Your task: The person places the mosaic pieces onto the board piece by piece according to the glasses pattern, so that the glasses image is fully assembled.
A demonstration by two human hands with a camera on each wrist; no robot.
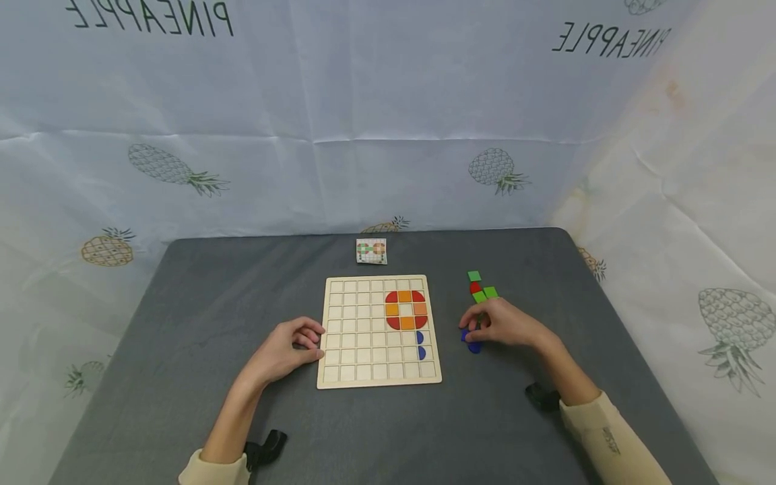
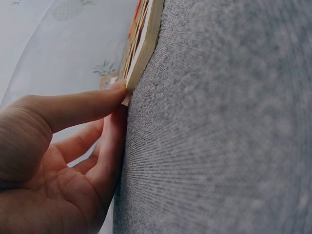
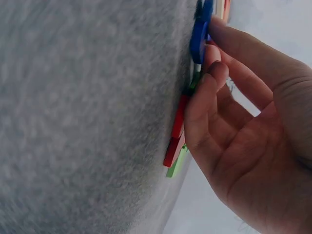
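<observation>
A pale wooden grid board [image 1: 364, 337] lies in the middle of the grey table. In its right part sits a ring of red and orange pieces [image 1: 405, 309], with two blue half-circles [image 1: 420, 343] below it. My left hand [image 1: 316, 342] rests against the board's left edge [image 2: 142, 46]; the thumb [image 2: 83, 105] touches that edge and the fingers lie relaxed on the cloth. Right of the board, my right hand [image 1: 469, 330] pinches a blue piece [image 3: 200, 31] on the table between thumb and fingertips. Behind that hand lie green and red pieces [image 1: 481, 287], also seen as red and green pieces [image 3: 176, 136] from the right wrist.
A small pattern card [image 1: 371, 250] lies on the table behind the board. The grey table [image 1: 212, 303] is backed by a pale sheet printed with pineapples [image 1: 388, 135]. Black wrist straps [image 1: 267, 448] show near both cuffs.
</observation>
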